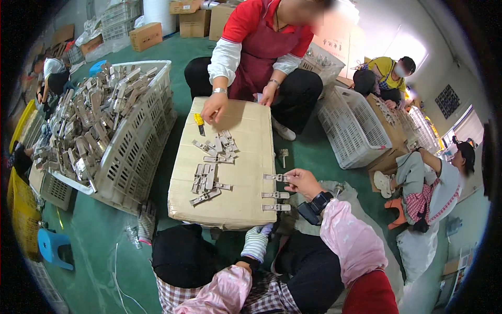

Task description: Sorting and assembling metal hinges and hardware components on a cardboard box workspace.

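My bare right hand is closed, with thumb and fingers pinching the end of a metal clip at the right edge of a cardboard box. Two similar clips lie below it along that edge, parting a little from one another. My left hand, in a striped glove, is against the box's near side; its fingers are partly hidden. Loose metal clips lie in a cluster on the box top. A yellow cutter knife lies farther back, beside a co-worker's hand.
A white crate heaped with metal clips stands left; another white crate stands right. A blue stool is at lower left. Across the box squats a co-worker in a red apron. One metal piece lies on the floor.
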A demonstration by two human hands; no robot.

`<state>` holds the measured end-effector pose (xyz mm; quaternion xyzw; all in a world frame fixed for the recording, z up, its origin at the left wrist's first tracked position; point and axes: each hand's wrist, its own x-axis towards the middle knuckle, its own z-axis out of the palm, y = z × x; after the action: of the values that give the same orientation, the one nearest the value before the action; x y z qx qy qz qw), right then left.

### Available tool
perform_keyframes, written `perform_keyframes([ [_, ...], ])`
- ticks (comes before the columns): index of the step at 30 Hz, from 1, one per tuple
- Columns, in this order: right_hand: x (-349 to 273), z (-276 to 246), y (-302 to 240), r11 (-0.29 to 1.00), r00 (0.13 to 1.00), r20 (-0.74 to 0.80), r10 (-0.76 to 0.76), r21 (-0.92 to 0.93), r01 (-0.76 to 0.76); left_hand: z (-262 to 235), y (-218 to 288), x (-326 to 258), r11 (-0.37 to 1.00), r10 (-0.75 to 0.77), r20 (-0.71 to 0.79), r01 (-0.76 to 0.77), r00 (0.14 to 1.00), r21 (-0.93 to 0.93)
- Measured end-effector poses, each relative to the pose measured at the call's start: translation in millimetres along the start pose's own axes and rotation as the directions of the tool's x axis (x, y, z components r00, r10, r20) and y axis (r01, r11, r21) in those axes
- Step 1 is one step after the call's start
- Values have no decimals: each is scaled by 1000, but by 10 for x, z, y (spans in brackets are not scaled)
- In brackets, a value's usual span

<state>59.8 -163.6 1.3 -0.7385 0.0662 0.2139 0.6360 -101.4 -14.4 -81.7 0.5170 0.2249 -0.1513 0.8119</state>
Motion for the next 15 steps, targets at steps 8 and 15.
perform_keyframes([
  [8,163,71,177,986,994,-65,-92,-147,82,-46,14,-16,995,46,-31,-43,998,95],
  [15,272,40,345,999,999,-31,-44,-26,43,0,56,-39,997,18,-28,-16,999,79],
])
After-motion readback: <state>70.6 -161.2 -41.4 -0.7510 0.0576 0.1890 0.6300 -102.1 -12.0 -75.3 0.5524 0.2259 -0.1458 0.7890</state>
